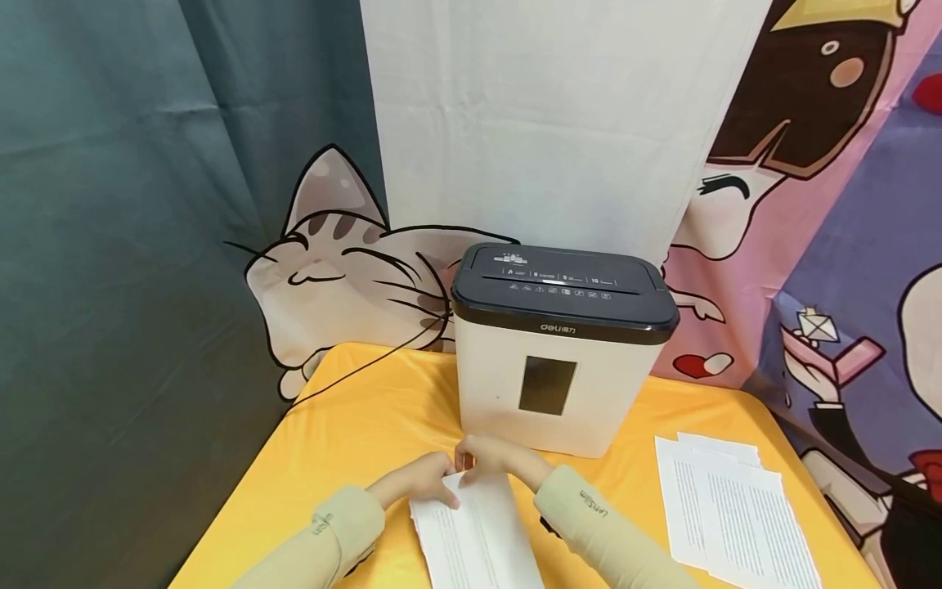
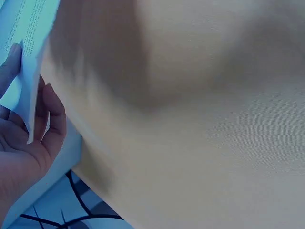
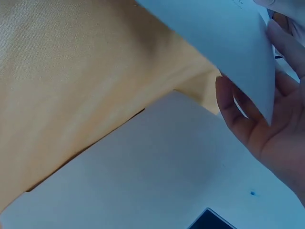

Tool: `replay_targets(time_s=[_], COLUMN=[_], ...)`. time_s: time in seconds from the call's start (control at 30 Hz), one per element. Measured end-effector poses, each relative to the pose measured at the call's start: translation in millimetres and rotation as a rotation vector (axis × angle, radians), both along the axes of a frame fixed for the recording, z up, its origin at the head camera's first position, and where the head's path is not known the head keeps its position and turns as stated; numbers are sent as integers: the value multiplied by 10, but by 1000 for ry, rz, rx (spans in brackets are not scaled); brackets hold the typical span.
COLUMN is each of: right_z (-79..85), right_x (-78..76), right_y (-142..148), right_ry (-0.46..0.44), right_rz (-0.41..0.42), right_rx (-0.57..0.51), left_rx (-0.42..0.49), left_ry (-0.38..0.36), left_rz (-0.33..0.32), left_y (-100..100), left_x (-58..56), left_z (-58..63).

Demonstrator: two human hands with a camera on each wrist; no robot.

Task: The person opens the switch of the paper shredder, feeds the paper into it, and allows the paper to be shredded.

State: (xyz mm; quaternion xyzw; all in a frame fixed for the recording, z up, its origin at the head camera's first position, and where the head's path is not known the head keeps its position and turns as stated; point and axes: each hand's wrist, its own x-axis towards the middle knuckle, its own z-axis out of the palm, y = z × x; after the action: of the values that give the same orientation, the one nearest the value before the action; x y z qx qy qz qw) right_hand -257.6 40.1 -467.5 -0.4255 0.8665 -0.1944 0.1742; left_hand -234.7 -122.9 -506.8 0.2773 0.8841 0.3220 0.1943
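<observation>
White paper (image 1: 482, 536), printed on the face toward me, is pinched at its far end by both my hands, just in front of the shredder (image 1: 559, 345) on the yellow-covered bench (image 1: 353, 425). Left hand (image 1: 425, 478) and right hand (image 1: 491, 456) sit close together there, each with its thumb on the near face and fingers curled behind, and a corner of the paper shows against each palm. I cannot tell how many sheets are in the hold; the left edge looks uneven, so I judge it worth squaring that side before trusting the grip. Pressure ought to be light and equal from both thumbs, since too much squeeze could crease the paper and too little on one side could let it skew. A gentle outward pull should flatten the curl at the corners. The far edge wants to lie level, and my knuckles need room from the shredder's front, which is near. Loose sheets (image 1: 728, 511) lie well off to my right, so my right elbow is best tucked in, clear of them.
</observation>
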Motion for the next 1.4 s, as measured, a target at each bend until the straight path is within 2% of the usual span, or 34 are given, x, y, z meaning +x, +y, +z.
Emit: replay_targets(time_s=[0.13,0.27,0.47,0.57,0.7,0.83,0.93,1.1,1.2,1.33,1.4], right_z=[29,41,39,21,-12,-46,-51,-43,-40,-38,-31], right_x=[9,11,16,8,-30,-87,-117,-137,-140,-137,-127], right_y=[25,65,136,184,291,469,633,899,1022,1141,1184], right_ry=[-35,-80,-67,-60,-96,-122,-140,-182,-216,-207,-186], right_rz=[-43,-92,-125,-108,-77,-41,-32,-72,-100,-157,-180], right_rx=[79,146,181,167,100,0,-84,-238,-325,-420,-459], left_rx=[32,41,74,76,82,146,235,369,408,427,447], left_ry=[14,50,74,87,145,178,137,-14,-73,-122,-151], left_rz=[18,65,117,120,136,153,168,201,212,217,197], left_y=[88,141,177,185,169,112,42,-89,-152,-213,-233], left_x=[-31,-69,-100,-106,-130,-175,-198,-197,-191,-182,-176], left_z=[14,39,76,89,123,151,159,172,180,184,173])
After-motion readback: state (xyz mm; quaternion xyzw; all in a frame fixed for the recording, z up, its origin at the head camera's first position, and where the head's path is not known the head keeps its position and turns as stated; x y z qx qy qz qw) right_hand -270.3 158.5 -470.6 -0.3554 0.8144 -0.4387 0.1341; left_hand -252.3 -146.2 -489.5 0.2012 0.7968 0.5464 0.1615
